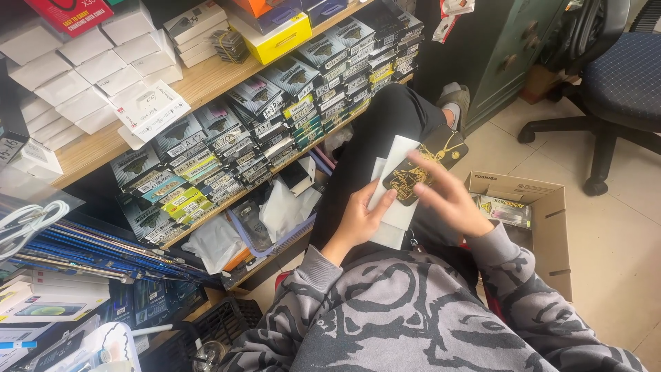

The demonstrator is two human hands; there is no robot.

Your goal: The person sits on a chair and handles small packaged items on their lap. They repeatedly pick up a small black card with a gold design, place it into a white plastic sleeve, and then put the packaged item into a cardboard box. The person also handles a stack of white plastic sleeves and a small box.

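Head view, only view. I am looking down over my own grey patterned sleeves at the lower centre of the frame, seated, with black-trousered legs running up toward the upper middle.

Left hand (358, 222): just left of centre. Fingers curled, thumb laid across the front of a white sleeve (398, 180), pinching it. The sleeve stands roughly upright, tilted slightly to the right, with a second white sheet showing behind and below it.

Right hand (454, 201): just right of centre, blurred. Fingers mostly extended and loosely spread, tips touching a black phone case with gold artwork (427, 164). I cannot tell whether the fingers grip the case or only rest on it. The case lies diagonally, its lower end overlapping the white sleeve, its upper end pointing to the upper right.

Both items sit in mid-air over my lap, at frame centre.

Surroundings: a cardboard box (551, 234) stands open on the tiled floor at right, just beside my right arm; a small packaged item lies inside it. A wooden shelf (200, 83) crosses the upper left, carrying white boxes above and dense rows of slim dark packages (289, 103) along its lower tier. A yellow box (275, 40) sits at top centre. An office chair (620, 83) occupies the upper right corner. Blue flat packs and a white cable fill the lower left.
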